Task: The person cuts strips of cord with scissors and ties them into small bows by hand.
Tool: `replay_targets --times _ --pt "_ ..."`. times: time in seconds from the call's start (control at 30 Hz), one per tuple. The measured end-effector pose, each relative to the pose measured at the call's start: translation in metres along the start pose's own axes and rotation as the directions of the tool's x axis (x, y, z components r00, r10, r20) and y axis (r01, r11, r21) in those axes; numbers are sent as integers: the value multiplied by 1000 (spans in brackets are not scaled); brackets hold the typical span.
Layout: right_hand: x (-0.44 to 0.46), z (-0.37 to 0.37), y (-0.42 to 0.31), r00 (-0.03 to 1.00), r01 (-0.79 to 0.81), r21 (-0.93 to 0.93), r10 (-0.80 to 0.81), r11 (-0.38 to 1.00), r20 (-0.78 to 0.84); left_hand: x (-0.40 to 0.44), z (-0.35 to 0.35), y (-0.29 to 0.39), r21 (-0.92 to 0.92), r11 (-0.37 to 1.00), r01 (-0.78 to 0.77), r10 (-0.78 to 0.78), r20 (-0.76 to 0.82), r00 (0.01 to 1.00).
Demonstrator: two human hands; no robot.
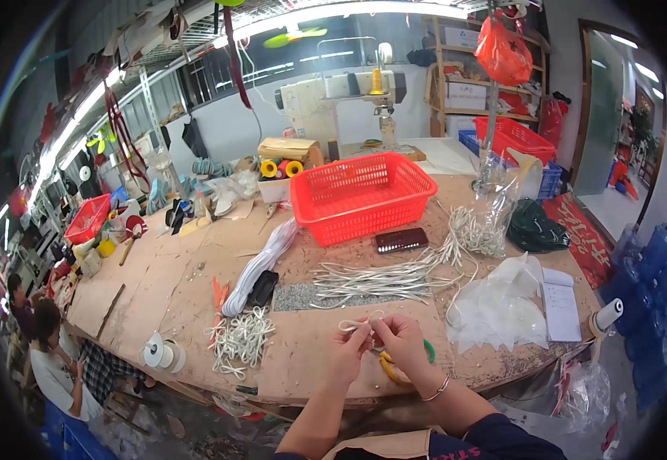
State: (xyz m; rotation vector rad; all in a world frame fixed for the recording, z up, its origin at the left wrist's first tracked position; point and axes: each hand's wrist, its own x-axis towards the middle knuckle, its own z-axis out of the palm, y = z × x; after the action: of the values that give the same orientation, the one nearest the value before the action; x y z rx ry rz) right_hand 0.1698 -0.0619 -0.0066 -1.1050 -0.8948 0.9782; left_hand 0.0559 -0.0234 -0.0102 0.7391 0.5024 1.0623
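Note:
Just past the table's front edge, my left hand (346, 355) and my right hand (401, 343) are close together, fingers pinched on a thin white cord (346, 326). A small loop of it stands out above the fingertips; the rest is hidden in the grip. Beyond the hands, a bundle of straight white cords (372, 282) lies across a grey speckled slab (294, 298). To the left is a heap of short looped cords (243, 340). A yellow curved item (392, 371) and a green ring (430, 352) show partly beneath my right hand.
A red plastic basket (364, 218) stands behind a dark glossy case (402, 241). A white cord skein (263, 264) and thread spool (163, 355) lie left; sheer white sheeting (500, 303) and a notepad (560, 307) lie right. A person (59, 364) sits at far left.

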Motion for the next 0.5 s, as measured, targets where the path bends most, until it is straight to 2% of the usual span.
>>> replay_targets --times 0.13,0.17,0.2,0.27,0.37,0.5 --pt "1 5 16 984 173 -158 -178 972 -18 0 0 -2 142 975 -168 177 -56 983" --pt "2 5 22 970 235 -203 -243 950 -14 1 1 -4 145 975 -167 178 -60 982" --pt "3 6 23 971 232 -201 -239 952 -13 2 2 -8 179 969 -168 193 -128 973" --pt "1 7 24 944 320 -324 -329 890 28 4 2 -12 213 964 -159 201 -196 960" --pt "-3 9 17 961 276 -220 -277 936 26 5 -2 -18 176 969 -172 209 -222 952" --pt "-8 11 10 956 285 -284 -292 916 20 4 -5 -19 85 987 -137 155 -258 954"
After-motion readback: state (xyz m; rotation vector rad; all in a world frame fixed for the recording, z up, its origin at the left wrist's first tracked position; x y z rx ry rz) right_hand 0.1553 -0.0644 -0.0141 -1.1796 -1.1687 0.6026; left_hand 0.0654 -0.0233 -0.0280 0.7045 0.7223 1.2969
